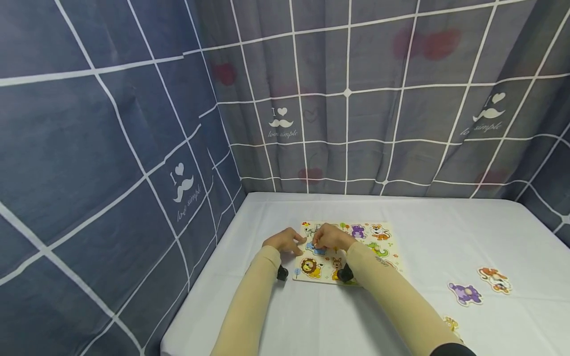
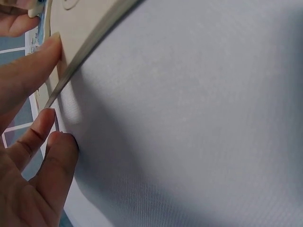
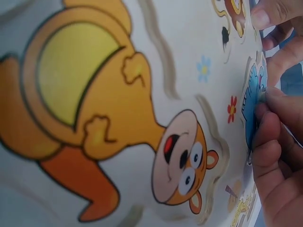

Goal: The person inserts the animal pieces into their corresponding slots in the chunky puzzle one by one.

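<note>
Three loose pieces on the white tabletop, right sleeve covering the board's near corner, right hand pinching the blue piece at board's left, left hand touching the edge, fingers parted

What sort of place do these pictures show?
Perhaps an indoor corner arranged for tabletop work: checked curtains hang around a white-covered table, and an animal puzzle lies on it.

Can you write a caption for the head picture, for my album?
Right hand pinching a blue puzzle piece on an animal board, left hand at its edge.
</note>
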Demonstrator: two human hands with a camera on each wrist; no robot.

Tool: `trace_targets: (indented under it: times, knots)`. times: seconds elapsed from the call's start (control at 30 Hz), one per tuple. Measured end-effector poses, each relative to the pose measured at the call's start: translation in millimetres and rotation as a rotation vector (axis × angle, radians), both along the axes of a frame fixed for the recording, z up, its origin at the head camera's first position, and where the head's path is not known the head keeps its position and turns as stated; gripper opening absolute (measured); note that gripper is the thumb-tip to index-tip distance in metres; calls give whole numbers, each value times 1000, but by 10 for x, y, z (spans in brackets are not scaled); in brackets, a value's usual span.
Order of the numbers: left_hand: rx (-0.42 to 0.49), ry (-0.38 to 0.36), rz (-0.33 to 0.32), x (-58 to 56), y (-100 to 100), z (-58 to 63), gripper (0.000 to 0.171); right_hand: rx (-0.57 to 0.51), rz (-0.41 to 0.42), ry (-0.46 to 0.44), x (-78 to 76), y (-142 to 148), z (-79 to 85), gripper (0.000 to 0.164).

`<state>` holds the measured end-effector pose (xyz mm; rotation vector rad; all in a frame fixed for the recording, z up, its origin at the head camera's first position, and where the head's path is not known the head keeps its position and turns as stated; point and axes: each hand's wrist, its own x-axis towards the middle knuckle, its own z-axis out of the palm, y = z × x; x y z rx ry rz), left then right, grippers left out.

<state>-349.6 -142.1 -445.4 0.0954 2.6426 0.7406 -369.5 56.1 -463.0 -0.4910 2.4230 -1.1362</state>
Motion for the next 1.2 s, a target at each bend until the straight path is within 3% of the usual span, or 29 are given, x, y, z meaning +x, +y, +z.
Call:
trace_targets:
  times: [0.37, 0.6, 0.73, 0.87, 1.0, 1.2]
  knots:
    - [0, -4, 5, -44, 0, 18, 51, -20, 0, 10, 5, -6, 27, 11]
    - [-11, -3, -1, -5, 12, 20, 52, -23, -13, -4, 17, -2, -18, 11]
    - [-22, 1, 1, 3, 6, 15, 52, 18, -2, 58, 53, -23, 7, 13]
    - [-19, 7, 10, -5, 5, 14, 52, 57, -58, 130, 109, -61, 17, 12]
    - [-6, 5, 13, -14, 9, 6, 53, 76, -129, 172, 170, -79, 6, 8]
    - [-4, 14, -22, -2, 9, -2, 54, 123, -141, 197, 250, -68, 25, 12]
